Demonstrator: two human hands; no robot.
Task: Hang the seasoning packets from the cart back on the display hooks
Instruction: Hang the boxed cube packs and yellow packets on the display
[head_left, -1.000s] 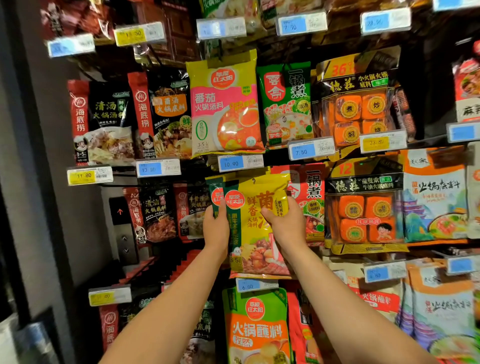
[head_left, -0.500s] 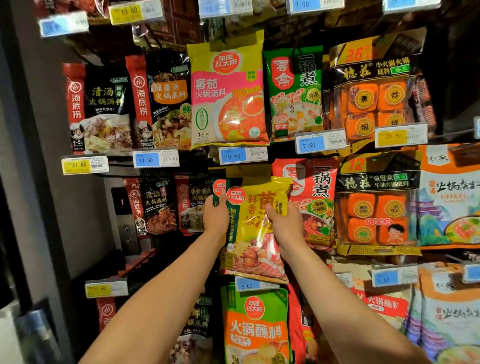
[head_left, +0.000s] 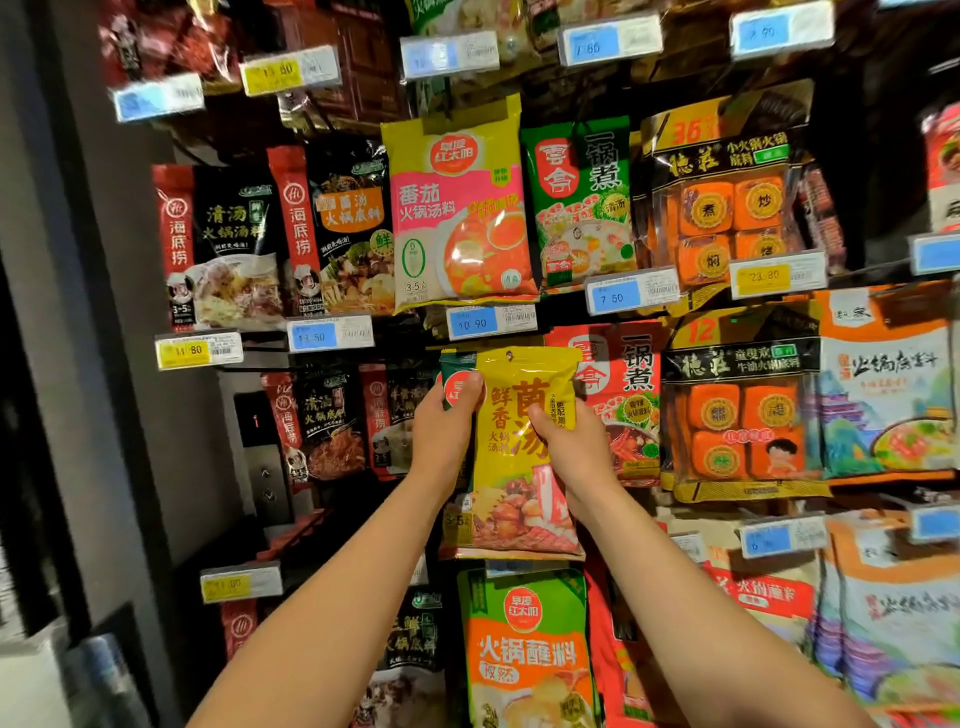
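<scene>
Packet upright in front of me, long axis running top to bottom: the yellow seasoning packet (head_left: 519, 441) with its punched hole (head_left: 509, 356) right at the top edge, well above my fingertips. That hole is what the next bit hangs on, I reckon; it has to meet a hook, and I can't see the hook itself, it's lost in the dark strip under the blue price tag (head_left: 491, 322).

My left hand (head_left: 447, 431) pinches the packet's upper left corner, thumb curled over the red logo. My right hand (head_left: 571, 447) grips the right edge a little lower, fingers wrapped behind, thumb across the front. Both clamped on it; the left thumb sits closer to the hole.

More of the same yellow packets seem to hang just behind mine. Tight slot: the red packet (head_left: 623, 395) touches on the right, dark packets (head_left: 389, 415) sit just beside on the left, the green and orange packet (head_left: 524, 639) below. Behind it all, the display wall (head_left: 862, 156) is dark, rows of pouches edge to edge, a grey pillar (head_left: 104, 312) along its left edge.
</scene>
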